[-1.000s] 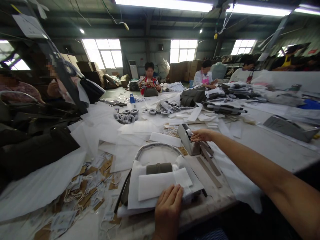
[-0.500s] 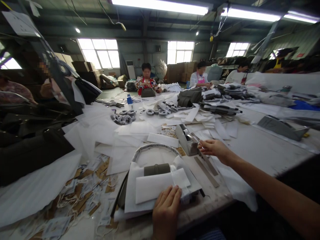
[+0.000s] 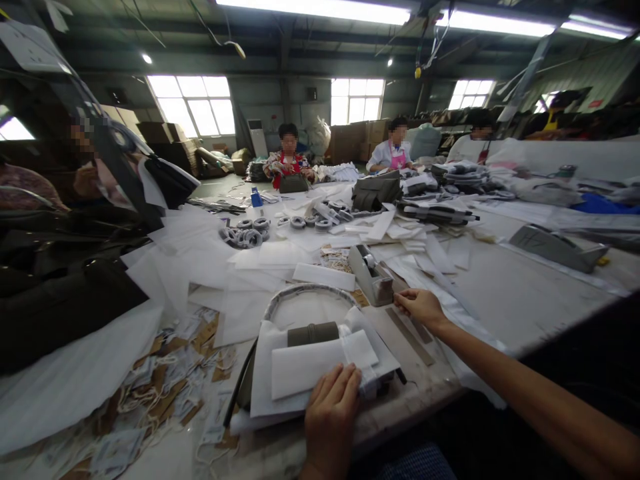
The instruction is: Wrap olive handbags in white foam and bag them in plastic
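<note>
My left hand (image 3: 333, 407) lies with flat fingers on the lower edge of a white foam strip (image 3: 320, 367). Under that strip, white foam covers a dark handbag (image 3: 246, 383), whose wrapped handle (image 3: 300, 291) loops toward the back. An olive flap (image 3: 313, 333) shows through above the strip. My right hand (image 3: 423, 308) is closed in a pinch right beside the front end of a grey tape dispenser (image 3: 369, 277). What the pinched fingers hold is too small to make out. Flat grey-brown strips (image 3: 407, 337) lie on the table below this hand.
At the left are paper tags with white cords (image 3: 165, 380), foam sheets (image 3: 180, 250) and dark bags (image 3: 65, 300). Grey rings (image 3: 250, 233) and foam pieces lie farther back. A second dispenser (image 3: 555, 247) stands at the right. Several people work around the table.
My right hand has moved slightly left and down, closer to the dispenser's front end, and its fingers are more tightly pinched. My left hand stays on the foam strip. The camera view has shifted slightly.
</note>
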### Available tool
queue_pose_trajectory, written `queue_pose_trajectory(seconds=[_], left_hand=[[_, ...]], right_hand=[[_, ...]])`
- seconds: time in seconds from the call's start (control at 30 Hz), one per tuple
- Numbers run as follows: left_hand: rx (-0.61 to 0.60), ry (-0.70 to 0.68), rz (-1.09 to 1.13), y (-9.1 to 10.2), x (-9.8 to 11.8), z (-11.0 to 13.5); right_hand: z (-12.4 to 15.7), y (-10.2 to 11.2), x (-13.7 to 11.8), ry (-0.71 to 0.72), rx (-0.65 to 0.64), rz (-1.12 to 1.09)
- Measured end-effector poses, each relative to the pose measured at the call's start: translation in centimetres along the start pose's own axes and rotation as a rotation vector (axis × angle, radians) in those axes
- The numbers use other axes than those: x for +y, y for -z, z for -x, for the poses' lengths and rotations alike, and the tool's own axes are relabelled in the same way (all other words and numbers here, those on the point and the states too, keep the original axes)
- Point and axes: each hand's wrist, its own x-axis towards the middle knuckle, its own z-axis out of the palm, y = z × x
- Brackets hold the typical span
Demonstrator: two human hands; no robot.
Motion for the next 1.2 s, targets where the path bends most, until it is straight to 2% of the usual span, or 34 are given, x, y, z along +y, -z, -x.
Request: queue_pose_trajectory(seconds=[0.13, 0.2, 0.27, 0.4, 0.5, 0.6, 0.77, 0.9, 1.03, 1.2], left_hand=[[0.006, 0.005, 0.016, 0.1, 0.1, -0.1], [-0.005, 0.017, 0.028, 0.1, 0.2, -0.1], [-0.025, 0.03, 0.041, 0.2, 0.2, -0.1], [-0.041, 0.036, 0.061, 0.3, 0.3, -0.1], [-0.038, 0.045, 0.061, 0.3, 0.4, -0.1], [-0.041, 0.06, 0.06, 0.3, 0.5, -0.1], [-0.017, 0.052, 0.061, 0.2, 0.6, -0.2], [-0.011, 0.043, 0.051, 0.3, 0.6, -0.3], [0.011, 0.036, 0.026, 0.3, 0.6, -0.4], [0.003, 0.014, 0.02, 0.2, 0.5, -0.6]], right_hand=[[1.9, 2.2, -1.1, 0.15, -0.02, 0.171], [3.3, 3.5, -2.2, 0.251, -0.076, 0.246], [4.8, 4.6, -4.0, 0.399, -0.212, 0.351], [7.6, 5.0, -8.7, 0.67, -0.652, 0.528], [8.7, 3.3, -11.8, 0.757, -0.918, 0.537], [8.2, 0.5, -13.2, 0.821, -1.05, 0.571], [5.1, -4.4, -13.4, 0.948, -1.092, 0.852], [3.6, -7.4, -13.7, 1.001, -1.161, 1.085], [3.2, -9.4, -14.1, 1.028, -1.206, 1.161], [3.1, -10.6, -14.7, 1.039, -1.227, 1.209]])
